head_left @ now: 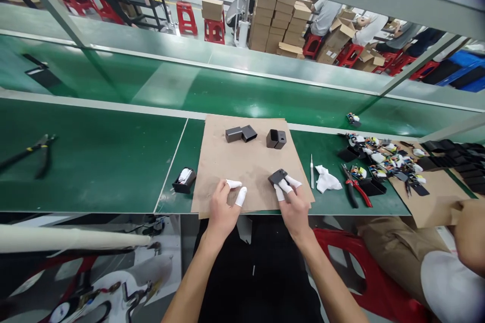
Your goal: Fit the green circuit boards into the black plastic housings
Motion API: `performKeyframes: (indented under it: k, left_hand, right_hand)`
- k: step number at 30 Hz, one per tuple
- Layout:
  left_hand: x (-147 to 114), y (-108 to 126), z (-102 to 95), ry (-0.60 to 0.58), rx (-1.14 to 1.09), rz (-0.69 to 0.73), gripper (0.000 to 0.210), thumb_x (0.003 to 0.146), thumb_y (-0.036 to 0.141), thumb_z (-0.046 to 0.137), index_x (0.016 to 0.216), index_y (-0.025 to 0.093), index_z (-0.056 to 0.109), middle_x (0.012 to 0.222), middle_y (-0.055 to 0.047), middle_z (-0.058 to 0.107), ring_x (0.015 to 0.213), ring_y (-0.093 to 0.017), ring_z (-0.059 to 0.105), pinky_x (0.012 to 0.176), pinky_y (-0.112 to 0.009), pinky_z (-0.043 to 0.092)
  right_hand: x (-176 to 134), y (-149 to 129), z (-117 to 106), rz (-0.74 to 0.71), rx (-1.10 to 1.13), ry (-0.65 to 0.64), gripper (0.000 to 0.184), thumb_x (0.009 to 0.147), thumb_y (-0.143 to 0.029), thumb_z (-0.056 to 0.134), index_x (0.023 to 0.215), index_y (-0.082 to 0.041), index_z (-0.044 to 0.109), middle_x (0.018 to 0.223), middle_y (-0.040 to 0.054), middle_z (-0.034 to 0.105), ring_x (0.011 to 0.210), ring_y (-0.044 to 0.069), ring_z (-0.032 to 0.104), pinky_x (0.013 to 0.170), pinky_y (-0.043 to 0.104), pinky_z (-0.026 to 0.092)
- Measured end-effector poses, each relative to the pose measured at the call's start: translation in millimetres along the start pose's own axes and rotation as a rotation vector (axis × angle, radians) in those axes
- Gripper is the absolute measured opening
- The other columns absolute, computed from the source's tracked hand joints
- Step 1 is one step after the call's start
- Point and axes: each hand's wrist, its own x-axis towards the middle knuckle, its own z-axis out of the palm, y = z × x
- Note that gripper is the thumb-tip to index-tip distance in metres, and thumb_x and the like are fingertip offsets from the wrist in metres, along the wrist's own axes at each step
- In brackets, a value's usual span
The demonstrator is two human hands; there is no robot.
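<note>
My right hand [294, 207], with white finger cots on its fingertips, grips a small black plastic case [278, 176] over the brown cardboard sheet [242, 162]. My left hand [225, 208] is at the sheet's near left part, its capped thumb and forefinger apart with nothing between them. Farther back on the sheet lie two dark casings [241, 133], touching each other. To their right stands another pair of dark casings [276, 139], one showing an open top. Left of the sheet sits a black box with something white inside [185, 177].
Right of the sheet are a thin white tool [311, 171], a crumpled white cloth [327, 179], red-and-black pliers [356, 186] and a heap of small electronic assemblies [379, 156]. Black-handled pliers [28, 155] lie far left. A person [450, 272] sits close at right.
</note>
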Motion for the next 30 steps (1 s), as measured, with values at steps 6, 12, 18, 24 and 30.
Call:
performKeyframes:
  k: [6,12,18,24,30]
  left_hand:
    - [0.2,1.5,-0.8,-0.002,-0.002,0.004,0.009,0.105,0.031,0.068,0.106,0.024,0.073,0.102,-0.003,0.067,0.096,-0.020,0.071,0.089,-0.037,0.060]
    - [0.8,5.2,-1.4,-0.005,0.003,-0.009,0.009,0.105,0.032,0.068,0.106,0.024,0.073,0.102,-0.003,0.066,0.095,-0.020,0.071,0.088,-0.036,0.060]
    - [0.3,5.5,0.4,-0.005,0.021,0.002,0.009,0.104,0.032,0.068,0.104,0.024,0.073,0.101,-0.004,0.065,0.096,-0.020,0.071,0.090,-0.037,0.060]
    - [0.6,7.7,-1.1,-0.011,0.029,0.017,0.011,0.105,0.032,0.067,0.103,0.024,0.073,0.101,-0.004,0.066,0.095,-0.020,0.072,0.087,-0.034,0.061]
    - [1.2,5.5,1.2,0.006,0.038,0.011,0.010,0.105,0.033,0.068,0.104,0.024,0.073,0.102,-0.004,0.066,0.096,-0.021,0.072,0.088,-0.036,0.061]
  right_hand:
    - [10.6,-4.7,-14.4,-0.037,-0.024,0.020,0.020,0.102,-0.024,0.073,0.120,-0.027,0.081,0.127,0.0125,0.077,0.114,0.027,0.078,0.097,0.044,0.067]
    - [14.9,-1.6,-14.4,-0.076,-0.039,-0.036,0.020,0.103,-0.023,0.072,0.120,-0.026,0.081,0.123,0.0121,0.078,0.110,0.026,0.079,0.093,0.041,0.068]
    - [3.4,6.4,-2.7,-0.061,-0.012,-0.079,0.018,0.103,-0.025,0.072,0.117,-0.025,0.083,0.116,0.0105,0.080,0.101,0.025,0.082,0.087,0.037,0.069]
    - [29.7,-2.9,-35.7,-0.113,-0.046,0.216,0.025,0.093,-0.019,0.085,0.117,-0.025,0.083,0.116,0.0098,0.082,0.108,0.027,0.080,0.100,0.046,0.065]
    - [2.7,7.7,-10.7,0.110,0.099,-0.045,0.016,0.099,-0.030,0.077,0.113,-0.026,0.085,0.113,0.0097,0.081,0.100,0.025,0.080,0.090,0.040,0.066]
